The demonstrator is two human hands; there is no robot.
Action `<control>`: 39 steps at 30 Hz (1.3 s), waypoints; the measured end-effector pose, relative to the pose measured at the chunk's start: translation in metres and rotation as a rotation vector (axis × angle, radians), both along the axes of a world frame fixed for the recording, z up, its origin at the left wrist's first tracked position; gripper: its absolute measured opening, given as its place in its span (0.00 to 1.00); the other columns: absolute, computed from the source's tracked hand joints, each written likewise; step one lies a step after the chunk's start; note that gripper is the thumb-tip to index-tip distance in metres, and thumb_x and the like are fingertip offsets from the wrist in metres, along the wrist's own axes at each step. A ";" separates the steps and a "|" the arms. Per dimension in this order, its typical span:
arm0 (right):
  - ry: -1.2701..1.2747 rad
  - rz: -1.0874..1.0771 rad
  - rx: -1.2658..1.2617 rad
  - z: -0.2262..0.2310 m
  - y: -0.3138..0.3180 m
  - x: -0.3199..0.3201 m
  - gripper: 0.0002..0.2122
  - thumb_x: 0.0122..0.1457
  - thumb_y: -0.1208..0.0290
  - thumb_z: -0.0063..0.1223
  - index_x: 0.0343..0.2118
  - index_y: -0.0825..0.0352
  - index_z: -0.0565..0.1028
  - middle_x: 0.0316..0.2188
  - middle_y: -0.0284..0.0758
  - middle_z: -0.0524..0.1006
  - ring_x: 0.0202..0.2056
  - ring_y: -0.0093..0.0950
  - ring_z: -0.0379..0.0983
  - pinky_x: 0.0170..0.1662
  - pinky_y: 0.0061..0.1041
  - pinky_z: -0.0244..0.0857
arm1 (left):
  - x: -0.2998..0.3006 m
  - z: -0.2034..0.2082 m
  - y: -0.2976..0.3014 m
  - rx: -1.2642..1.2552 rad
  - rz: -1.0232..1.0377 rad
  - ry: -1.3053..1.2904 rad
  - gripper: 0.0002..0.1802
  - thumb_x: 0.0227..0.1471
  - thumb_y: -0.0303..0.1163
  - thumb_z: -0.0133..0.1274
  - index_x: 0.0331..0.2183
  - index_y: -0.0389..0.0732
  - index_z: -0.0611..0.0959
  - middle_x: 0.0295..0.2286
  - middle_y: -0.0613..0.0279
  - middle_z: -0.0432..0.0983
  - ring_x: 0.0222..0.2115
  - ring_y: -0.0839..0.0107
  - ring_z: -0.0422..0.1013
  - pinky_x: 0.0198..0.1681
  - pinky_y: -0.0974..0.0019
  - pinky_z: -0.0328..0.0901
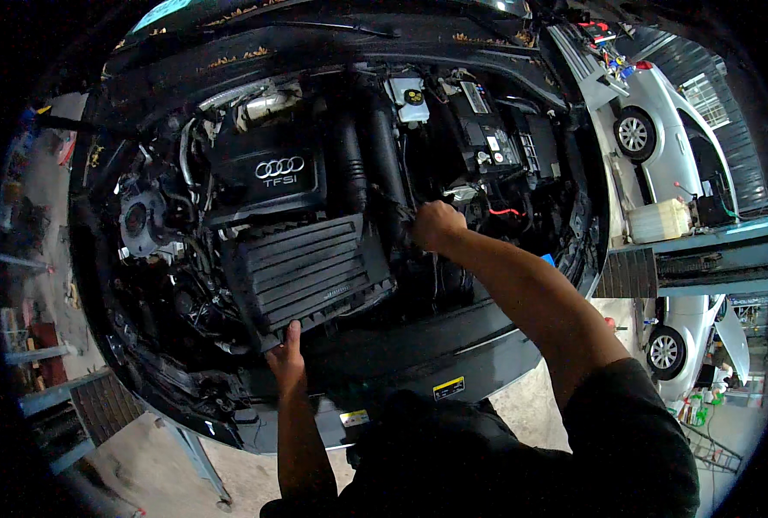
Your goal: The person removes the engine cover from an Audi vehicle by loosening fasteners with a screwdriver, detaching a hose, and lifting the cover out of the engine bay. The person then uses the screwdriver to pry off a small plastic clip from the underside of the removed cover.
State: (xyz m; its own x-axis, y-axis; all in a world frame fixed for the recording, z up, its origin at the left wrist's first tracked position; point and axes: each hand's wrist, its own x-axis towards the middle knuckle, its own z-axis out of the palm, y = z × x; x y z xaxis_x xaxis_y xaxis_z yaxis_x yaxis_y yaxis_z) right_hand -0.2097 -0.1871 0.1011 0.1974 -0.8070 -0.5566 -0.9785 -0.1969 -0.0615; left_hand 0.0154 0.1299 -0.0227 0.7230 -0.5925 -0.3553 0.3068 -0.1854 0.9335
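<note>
A black ribbed air filter box (306,263) sits tilted at the front of the engine bay. My left hand (289,358) grips its front edge, thumb on top and the other fingers hidden underneath. Right of the box, my right hand (440,227) is closed like a fist beside the lower end of a thick black air duct (380,129); whatever lies inside its fingers is hidden. Behind the box is the black engine cover (267,177), with a ribbed black intake hose (349,160) running along its right side.
The car battery (483,134) and a white fluid reservoir (411,102) with a black cap stand at the back right. A silver strut-like round part (138,223) is at the left. The dark front panel (418,363) lies below my arms. A silver car (660,129) stands beyond.
</note>
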 end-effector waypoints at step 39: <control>-0.016 -0.177 0.069 0.002 0.022 0.029 0.18 0.56 0.61 0.60 0.45 0.67 0.82 0.46 0.49 0.82 0.50 0.47 0.79 0.52 0.43 0.74 | -0.009 0.001 -0.001 0.014 -0.015 -0.110 0.35 0.54 0.26 0.66 0.60 0.34 0.70 0.53 0.56 0.72 0.51 0.64 0.69 0.58 0.60 0.61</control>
